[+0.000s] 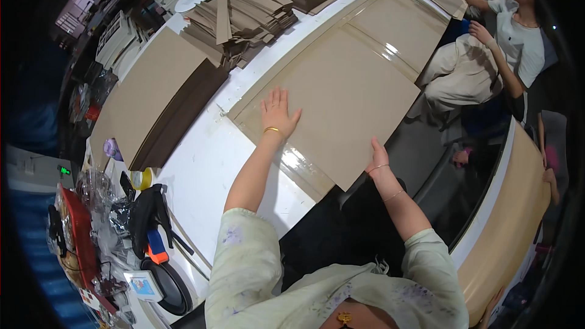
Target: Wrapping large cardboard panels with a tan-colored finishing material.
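A plain brown cardboard sheet (347, 97) lies slantwise on a larger tan panel with shiny clear tape (298, 164) along its near edge. My left hand (279, 113) rests flat on the left part of the sheet, fingers stretched out and wearing a gold bracelet at the wrist. At the sheet's near right edge, my right hand (378, 158) grips the border, thumb on the edge and the other fingers mostly hidden. That right side of the sheet juts past the white table (207, 140).
A tall stack of brown cardboard (158, 97) stands at left, with loose cardboard strips (250, 15) behind it. A black tape dispenser (149, 213) and a red tray (79, 225) sit at lower left. Another person (512, 36) sits at far right; a curved tan-topped table (512, 207) is at right.
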A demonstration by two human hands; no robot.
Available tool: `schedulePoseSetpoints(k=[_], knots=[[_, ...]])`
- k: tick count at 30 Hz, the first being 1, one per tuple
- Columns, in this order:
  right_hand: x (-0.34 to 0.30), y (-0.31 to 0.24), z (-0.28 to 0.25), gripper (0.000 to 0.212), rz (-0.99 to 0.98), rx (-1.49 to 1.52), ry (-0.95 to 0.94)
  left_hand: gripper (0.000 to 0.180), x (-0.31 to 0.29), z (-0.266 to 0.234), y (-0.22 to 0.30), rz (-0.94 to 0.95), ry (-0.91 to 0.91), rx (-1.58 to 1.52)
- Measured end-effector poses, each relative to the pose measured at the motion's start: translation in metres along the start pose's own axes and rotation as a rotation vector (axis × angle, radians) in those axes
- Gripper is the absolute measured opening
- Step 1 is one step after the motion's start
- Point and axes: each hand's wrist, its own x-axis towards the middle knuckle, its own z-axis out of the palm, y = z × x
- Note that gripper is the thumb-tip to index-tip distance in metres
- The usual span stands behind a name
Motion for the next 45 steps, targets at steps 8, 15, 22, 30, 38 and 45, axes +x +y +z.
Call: schedulePoseSetpoints(k=[8,15,22,30,38,45], knots=[[0.009,0.011,-0.001,0.038,-0.101,0.017,0.011,0.077,0.003,-0.002,0.003,0.027,0.036,0.039],[0.002,0.01,0.008,0.04,-0.079,0.062,0.087,0.072,0.069,-0.024,0.057,0.122,-0.181,0.269],[-0.002,0.014,0.01,0.038,-0.087,0.036,0.099,0.065,0.19,0.042,0.136,0.373,-0.126,-0.007],[-0.013,0.014,0.014,0.04,-0.144,0.037,0.18,0.071,0.255,0.063,0.147,0.308,-0.007,-0.04],[-0.016,0.003,0.021,0.043,-0.128,0.047,0.148,0.073,0.264,0.058,0.147,0.286,-0.047,0.042],[-0.008,0.009,0.02,0.038,-0.158,0.083,0.139,0.066,0.189,0.039,0.123,0.534,-0.269,-0.181]])
